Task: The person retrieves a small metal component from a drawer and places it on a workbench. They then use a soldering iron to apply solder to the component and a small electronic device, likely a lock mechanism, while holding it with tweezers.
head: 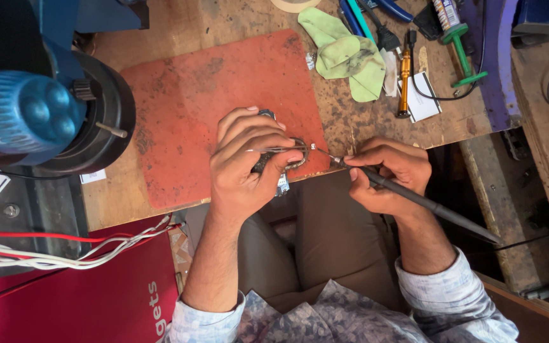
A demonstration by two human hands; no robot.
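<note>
The left hand point(249, 159) is closed around a small metal-framed part point(281, 159) at the near edge of the red mat point(192, 108) on the bench point(351, 121), pinching a thin wire or tweezers across it. The right hand point(386, 171) grips a dark soldering iron point(427, 203) like a pen, tip just right of the part. It is probably mid-joint; finished work cannot be made out.

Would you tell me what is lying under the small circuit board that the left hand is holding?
The circuit board rests at the edge of an orange mat on the wooden bench. The left hand covers most of it, so the contact underneath stays hidden.
</note>
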